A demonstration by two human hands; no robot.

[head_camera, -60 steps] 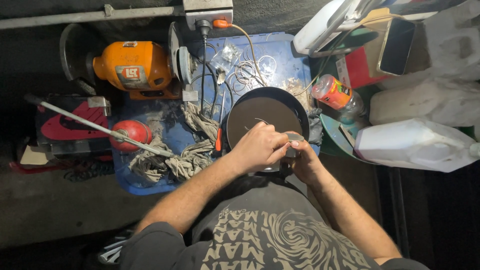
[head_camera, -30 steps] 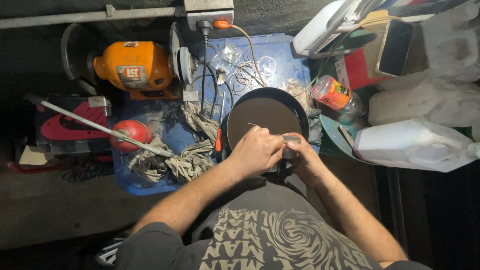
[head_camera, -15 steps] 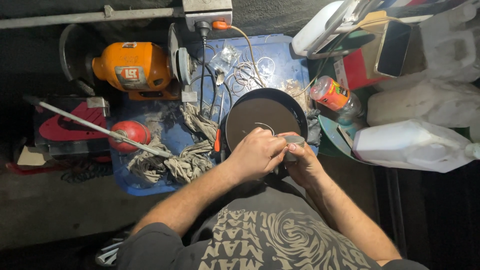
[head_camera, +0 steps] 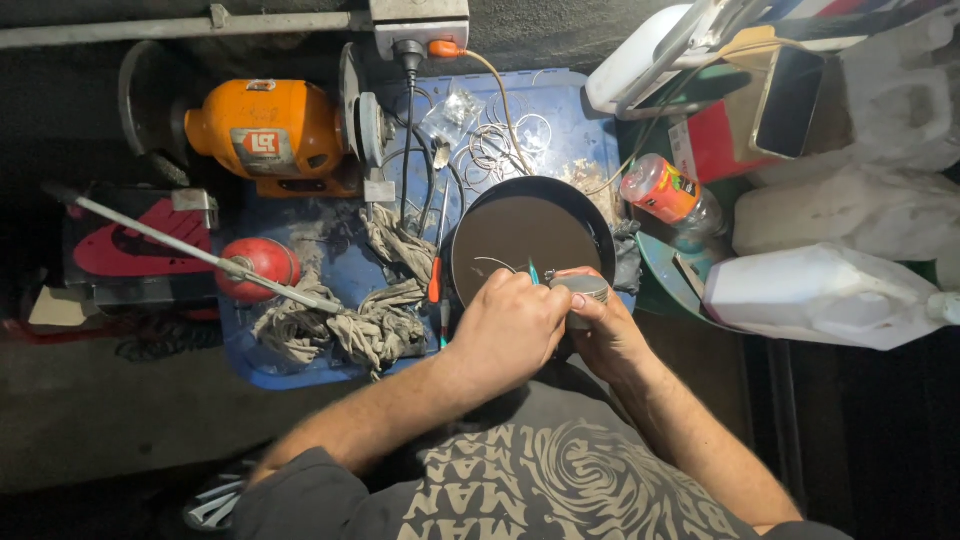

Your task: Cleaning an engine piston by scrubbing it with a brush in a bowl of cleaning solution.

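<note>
My left hand [head_camera: 508, 330] is closed around a thin tool with a teal tip [head_camera: 534, 272], near a curved wire over the round dark pan [head_camera: 525, 235]. My right hand [head_camera: 604, 333] grips a small grey cylindrical piece [head_camera: 584, 291] at the pan's near rim. Both hands meet at the pan's front edge, the tool tip close to the grey piece. What lies under my left palm is hidden.
An orange bench grinder [head_camera: 265, 130] stands at the back left on a blue tray [head_camera: 560, 110]. Grey rags [head_camera: 370, 310], a red ball-handled rod [head_camera: 255, 268], wire rings [head_camera: 505, 140], an orange bottle [head_camera: 665, 192] and white jugs [head_camera: 820, 295] surround the pan.
The view has shifted slightly. My hands stay together at the pan's near rim, with only small finger movements around the grey piece.
</note>
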